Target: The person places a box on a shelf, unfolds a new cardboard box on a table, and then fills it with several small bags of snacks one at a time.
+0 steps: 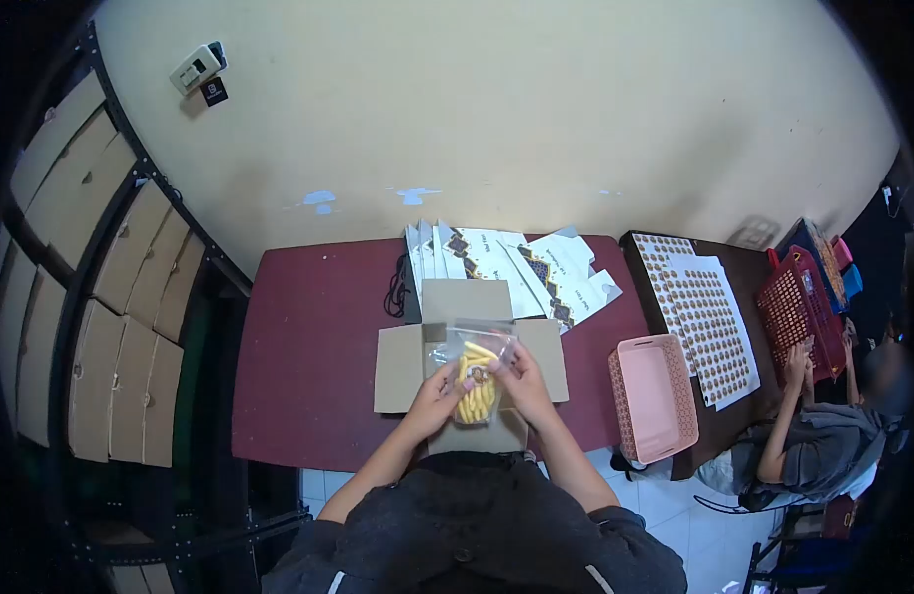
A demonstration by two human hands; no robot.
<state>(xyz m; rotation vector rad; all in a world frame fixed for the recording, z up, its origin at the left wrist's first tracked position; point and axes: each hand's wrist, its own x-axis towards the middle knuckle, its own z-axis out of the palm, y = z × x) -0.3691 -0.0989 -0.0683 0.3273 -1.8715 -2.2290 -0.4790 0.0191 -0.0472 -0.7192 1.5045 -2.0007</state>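
One bag point(485, 417) of yellow sticks point(474, 404), we judge light, slippery, brittle; best held at its sides, left hand point(434, 401) and right hand point(526, 380) grip clamped there.

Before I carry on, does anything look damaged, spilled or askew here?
No spill shows around the bag. The wall has pale bluish patches, like peeled paint. Behind the open box, the printed cardboard pieces lie unevenly fanned, and the patterned sheets at right overlap askew.

The clear plastic bag point(480, 388) is showing a small round label point(479, 374) and yellow sticks point(475, 408) bunching toward six o'clock. Its flatter end is pointing to twelve o'clock, overlapping the open cardboard box point(466, 299).
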